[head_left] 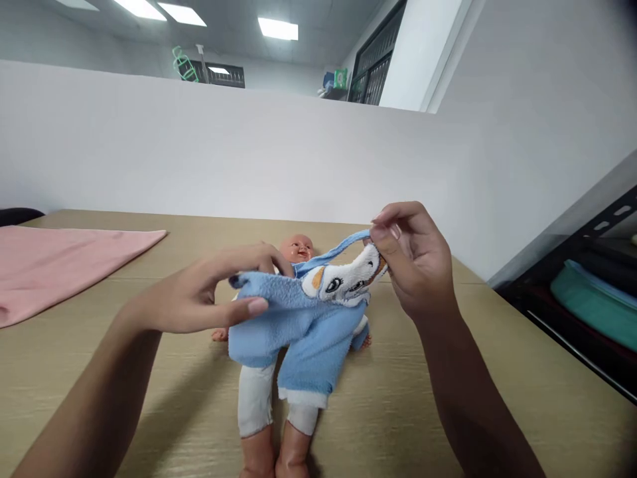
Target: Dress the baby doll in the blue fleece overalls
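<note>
A baby doll (298,247) lies on its back on the table, its head at the far end and its feet toward me. Blue fuzzy overalls (303,325) cover its hips and upper legs; white cloth shows below the cuffs. My right hand (413,259) pinches the raised bib corner, where a blue strap meets the white animal-face patch (343,275). At the left side of the overalls, my left hand (223,285) has its thumb on the front of the cloth and its fingers over the top edge. The bib hides most of the doll's chest.
A pink cloth (64,265) lies on the left of the wooden table (398,392). Beyond the table's far edge rises a white partition (223,153). A dark metal rack (572,265) holding folded green cloth (592,305) stands at the right.
</note>
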`<action>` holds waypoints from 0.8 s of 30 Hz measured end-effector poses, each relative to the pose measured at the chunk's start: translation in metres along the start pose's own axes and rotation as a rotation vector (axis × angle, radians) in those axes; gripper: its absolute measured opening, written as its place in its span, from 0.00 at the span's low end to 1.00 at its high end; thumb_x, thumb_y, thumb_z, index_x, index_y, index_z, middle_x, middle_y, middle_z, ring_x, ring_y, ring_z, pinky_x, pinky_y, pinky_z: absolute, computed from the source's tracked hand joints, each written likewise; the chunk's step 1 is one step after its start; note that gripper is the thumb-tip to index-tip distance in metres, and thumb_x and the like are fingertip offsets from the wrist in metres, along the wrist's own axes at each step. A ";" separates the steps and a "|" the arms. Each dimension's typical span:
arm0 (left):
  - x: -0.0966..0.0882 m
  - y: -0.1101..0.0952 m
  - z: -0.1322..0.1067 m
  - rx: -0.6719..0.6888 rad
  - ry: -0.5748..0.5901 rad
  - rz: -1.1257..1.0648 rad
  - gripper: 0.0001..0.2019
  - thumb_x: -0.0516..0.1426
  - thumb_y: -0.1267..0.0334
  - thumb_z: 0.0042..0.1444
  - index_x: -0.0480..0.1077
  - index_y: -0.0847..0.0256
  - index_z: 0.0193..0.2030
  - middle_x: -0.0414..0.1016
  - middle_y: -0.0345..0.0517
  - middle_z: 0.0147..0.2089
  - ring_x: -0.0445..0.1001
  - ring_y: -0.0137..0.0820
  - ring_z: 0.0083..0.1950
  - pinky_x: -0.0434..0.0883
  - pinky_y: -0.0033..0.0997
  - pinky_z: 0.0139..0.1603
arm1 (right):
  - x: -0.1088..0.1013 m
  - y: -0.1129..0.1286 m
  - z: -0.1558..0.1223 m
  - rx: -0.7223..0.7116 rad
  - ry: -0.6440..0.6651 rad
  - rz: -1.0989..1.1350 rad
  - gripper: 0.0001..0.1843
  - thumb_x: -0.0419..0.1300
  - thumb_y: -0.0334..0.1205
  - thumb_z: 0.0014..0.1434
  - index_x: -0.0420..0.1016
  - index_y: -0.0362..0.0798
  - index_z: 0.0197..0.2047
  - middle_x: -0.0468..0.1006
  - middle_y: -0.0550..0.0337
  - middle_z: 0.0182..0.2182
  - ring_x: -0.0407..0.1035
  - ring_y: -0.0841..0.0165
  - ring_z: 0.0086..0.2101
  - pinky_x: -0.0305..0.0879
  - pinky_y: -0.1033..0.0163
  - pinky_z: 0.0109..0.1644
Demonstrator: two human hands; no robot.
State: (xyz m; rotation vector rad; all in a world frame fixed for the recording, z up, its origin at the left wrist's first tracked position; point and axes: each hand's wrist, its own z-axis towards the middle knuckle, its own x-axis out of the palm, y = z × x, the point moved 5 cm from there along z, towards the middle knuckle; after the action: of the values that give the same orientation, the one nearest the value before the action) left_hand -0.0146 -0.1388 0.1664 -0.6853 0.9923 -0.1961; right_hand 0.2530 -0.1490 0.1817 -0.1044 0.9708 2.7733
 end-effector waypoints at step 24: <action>0.033 -0.015 0.009 0.074 -0.049 -0.025 0.05 0.58 0.69 0.73 0.69 0.56 0.44 0.79 0.48 0.53 0.78 0.34 0.50 0.72 0.29 0.51 | -0.001 0.047 -0.012 -0.252 0.081 -0.438 0.15 0.63 0.50 0.70 0.80 0.50 0.52 0.78 0.50 0.53 0.71 0.52 0.59 0.69 0.43 0.66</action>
State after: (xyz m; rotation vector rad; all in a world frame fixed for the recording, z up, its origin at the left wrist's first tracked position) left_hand 0.0133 -0.1615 0.1559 -0.6321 0.9254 -0.2357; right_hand 0.2444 -0.1925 0.2012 -0.4155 0.5285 2.4784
